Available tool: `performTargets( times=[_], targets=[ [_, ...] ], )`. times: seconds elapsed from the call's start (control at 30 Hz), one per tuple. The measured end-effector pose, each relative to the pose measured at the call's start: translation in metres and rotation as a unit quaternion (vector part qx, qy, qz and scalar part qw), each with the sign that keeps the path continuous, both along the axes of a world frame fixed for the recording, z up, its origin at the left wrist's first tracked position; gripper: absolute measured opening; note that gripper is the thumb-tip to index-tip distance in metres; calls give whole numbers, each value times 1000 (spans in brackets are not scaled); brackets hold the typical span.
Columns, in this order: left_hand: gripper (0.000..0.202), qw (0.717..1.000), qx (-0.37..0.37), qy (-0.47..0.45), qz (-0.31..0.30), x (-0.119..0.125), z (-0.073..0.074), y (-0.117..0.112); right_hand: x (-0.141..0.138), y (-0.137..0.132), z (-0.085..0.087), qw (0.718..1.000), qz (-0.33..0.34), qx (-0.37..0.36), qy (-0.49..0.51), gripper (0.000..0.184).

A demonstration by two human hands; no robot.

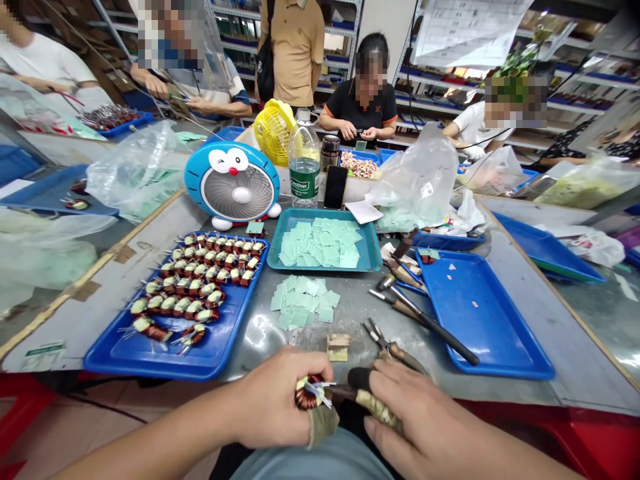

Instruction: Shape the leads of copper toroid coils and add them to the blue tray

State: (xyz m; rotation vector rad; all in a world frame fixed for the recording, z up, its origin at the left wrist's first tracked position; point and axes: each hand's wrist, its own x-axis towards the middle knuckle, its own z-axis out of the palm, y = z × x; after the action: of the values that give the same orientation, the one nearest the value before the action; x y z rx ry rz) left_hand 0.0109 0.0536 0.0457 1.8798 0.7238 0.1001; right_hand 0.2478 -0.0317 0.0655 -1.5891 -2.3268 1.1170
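My left hand (273, 397) is closed around a copper-wound toroidal coil (306, 396), whose pale wire leads stick out to the right. A cloth cover wraps the thumb. In my right hand (420, 410) is a hand tool with a wrapped handle (379, 408); its dark, narrow metal end meets or nearly meets the leads, and its exact kind is unclear. A dark cover sits on one right finger. Just beyond the hands stands a small wooden block (338, 348). Pliers (385, 343) lie near my right hand.
At left, a blue tray (210, 343) holds rows of coils. Pale green sheets (303, 303) lie before a teal tray (325, 262) of more. A hammer (430, 320) rests against the right blue tray (500, 320). Behind are a fan (233, 183), a bottle (304, 167) and co-workers.
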Motion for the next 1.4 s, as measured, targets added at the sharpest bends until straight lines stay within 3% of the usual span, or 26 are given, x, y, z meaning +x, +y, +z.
performTargets(
  times=[0.43, 0.87, 1.1, 1.3, 1.4],
  targets=[
    [18, 1000, 17, -6, -21, 0, 0, 0, 4, -8, -11, 1000, 3, 3, 9, 15],
    [16, 998, 43, 18, -33, 0, 3, -1, 3, -12, -17, 998, -12, -58, -2, 15],
    [15, 997, 71, 20, -39, 1, 0, -2, 3, -15, -23, 999, -19, -48, -1, 15],
    [18, 995, 88, -44, -5, -2, 0, -12, 2, -26, -11, 999, -45, -15, 3, 11],
    [23, 994, 79, -80, 5, -5, 2, -20, 0, -35, -5, 997, -54, -54, 14, 15]
  ],
)
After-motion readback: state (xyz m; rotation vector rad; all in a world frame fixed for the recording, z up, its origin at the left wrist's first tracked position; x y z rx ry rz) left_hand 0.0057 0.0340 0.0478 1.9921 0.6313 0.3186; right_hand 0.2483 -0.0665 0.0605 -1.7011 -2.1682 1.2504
